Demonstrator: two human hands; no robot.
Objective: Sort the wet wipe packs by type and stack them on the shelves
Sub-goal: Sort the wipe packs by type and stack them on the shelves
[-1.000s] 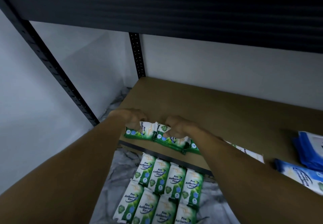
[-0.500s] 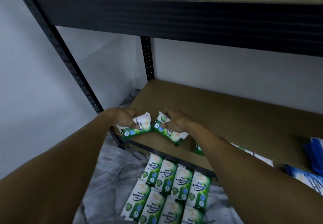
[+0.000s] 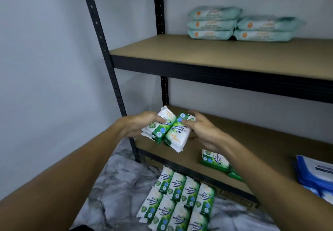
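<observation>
**Green packs in both hands, above the lower shelf**

The step in hand looks like gathering the green pine wipes into one stack. The left hand (image 3: 138,124) grips what seems a small bundle of green packs (image 3: 156,128), its fingers curled round the far edge. The right hand (image 3: 203,130) pinches a second green lot (image 3: 177,136), with the thumb on its printed face. The two lots touch side by side in the air over the front left corner of the lower shelf (image 3: 252,137), and neither rests on it.

A loose green pack (image 3: 214,160) lies farther right on that shelf, with the blue packs (image 3: 313,173) at its right end. Teal packs (image 3: 214,23) are stacked on the upper shelf (image 3: 180,50). More green packs, the floor rows (image 3: 178,200), wait on the marble floor (image 3: 117,185).

The next move probably calls for squaring the two lots together and laying them flat on the lower shelf, apart from the blue ones. The soft wrappers may slide, so an even grip would help.
</observation>
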